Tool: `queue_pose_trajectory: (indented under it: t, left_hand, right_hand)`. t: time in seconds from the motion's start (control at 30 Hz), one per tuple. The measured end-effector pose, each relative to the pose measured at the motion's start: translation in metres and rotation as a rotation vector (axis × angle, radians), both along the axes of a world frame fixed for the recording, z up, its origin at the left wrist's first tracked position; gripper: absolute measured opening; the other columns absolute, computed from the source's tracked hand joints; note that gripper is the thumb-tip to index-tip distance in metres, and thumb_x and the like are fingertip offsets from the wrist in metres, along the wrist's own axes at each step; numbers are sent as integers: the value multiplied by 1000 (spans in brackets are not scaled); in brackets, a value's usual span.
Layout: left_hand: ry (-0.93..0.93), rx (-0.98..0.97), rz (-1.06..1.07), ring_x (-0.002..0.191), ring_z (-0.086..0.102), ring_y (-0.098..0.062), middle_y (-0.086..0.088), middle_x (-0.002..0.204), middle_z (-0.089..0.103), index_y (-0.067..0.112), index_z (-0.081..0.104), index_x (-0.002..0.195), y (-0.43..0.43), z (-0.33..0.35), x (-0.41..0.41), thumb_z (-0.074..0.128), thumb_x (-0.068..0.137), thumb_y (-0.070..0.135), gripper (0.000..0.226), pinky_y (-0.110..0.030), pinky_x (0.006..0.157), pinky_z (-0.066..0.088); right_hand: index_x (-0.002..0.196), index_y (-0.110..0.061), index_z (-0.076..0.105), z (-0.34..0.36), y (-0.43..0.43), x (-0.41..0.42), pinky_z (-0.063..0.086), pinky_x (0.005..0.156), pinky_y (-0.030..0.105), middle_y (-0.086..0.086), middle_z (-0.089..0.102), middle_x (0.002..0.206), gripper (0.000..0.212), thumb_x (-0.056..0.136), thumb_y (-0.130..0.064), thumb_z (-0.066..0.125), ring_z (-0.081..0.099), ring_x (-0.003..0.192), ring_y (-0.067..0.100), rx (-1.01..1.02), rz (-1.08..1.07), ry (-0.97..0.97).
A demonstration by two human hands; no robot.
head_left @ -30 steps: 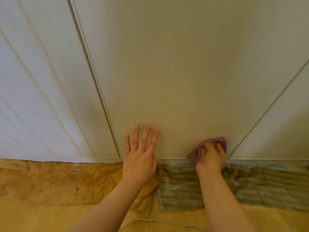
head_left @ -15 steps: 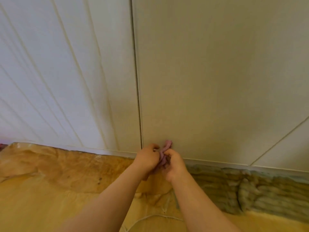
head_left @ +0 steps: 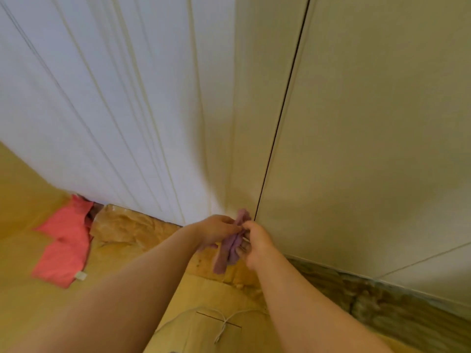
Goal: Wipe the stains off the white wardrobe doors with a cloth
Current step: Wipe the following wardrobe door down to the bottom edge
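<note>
Both hands are bunched together on the purple cloth [head_left: 233,244], left hand [head_left: 216,231] and right hand [head_left: 256,243] each pinching it. They're low at the wardrobe doors [head_left: 369,149], right by the dark gap. A pink rag [head_left: 63,247] lies on the floor [head_left: 25,301] off left.

Left grip [head_left: 215,233] and right grip [head_left: 258,248] meet close together, both pinching the cloth [head_left: 226,252]

The yellowish wooden floor [head_left: 33,317] runs up to the foot of the wardrobe doors [head_left: 369,123]. At its left side lies a pink cloth [head_left: 63,248], spread flat, with a small white tag [head_left: 81,275] at its near corner. Just beside it to the right, a crumpled tan sheet [head_left: 127,228] lies along the far edge against the doors. On the right side, a grey-brown ribbed, fuzzy mat [head_left: 395,307] lies along that same edge.
</note>
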State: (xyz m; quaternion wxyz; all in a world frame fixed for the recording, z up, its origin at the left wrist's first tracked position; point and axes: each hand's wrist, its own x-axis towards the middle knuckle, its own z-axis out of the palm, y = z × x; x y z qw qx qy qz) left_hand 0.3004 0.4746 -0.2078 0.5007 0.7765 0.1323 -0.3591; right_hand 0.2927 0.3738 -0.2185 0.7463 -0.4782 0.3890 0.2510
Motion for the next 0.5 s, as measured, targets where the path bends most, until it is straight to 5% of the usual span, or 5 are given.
queue_pose_trajectory:
  t: [0.1, 0.17, 0.3, 0.5]
  left_hand:
    - [-21, -35, 77, 106, 63, -22, -10, 111, 67, 14, 60, 103, 21, 98, -1, 55, 96, 25, 14, -35, 93, 51]
    - [-47, -32, 111, 100, 65, -21, -9, 106, 69, 13, 61, 101, 30, 155, -2, 55, 96, 22, 12, -31, 86, 54]
    - [-74, 46, 107, 95, 65, -20, -6, 100, 69, 13, 64, 99, 55, 302, -2, 55, 95, 17, 11, -32, 86, 53]
    - [-173, 140, 10, 103, 64, -24, -12, 112, 67, 3, 61, 116, 76, 494, 8, 50, 96, 14, 25, -35, 94, 50]
  right_hand:
    - [83, -15, 58, 102, 16, 0, 42, 57, 24, 3, 54, 70, 19, 92, -9, 42, 47, 58, 12, 26, 35, -29]
    - [92, -13, 60, 160, 26, -3, 51, 75, 31, 4, 56, 73, 19, 93, -8, 42, 50, 63, 13, 52, 43, -81]
    - [97, -8, 62, 302, 49, -10, 49, 89, 41, 9, 60, 80, 26, 88, 2, 40, 58, 69, 19, 12, 130, -193]
    - [92, -9, 63, 476, 66, -8, 51, 59, 27, 9, 60, 77, 21, 86, 1, 45, 60, 69, 21, -107, 211, -395]
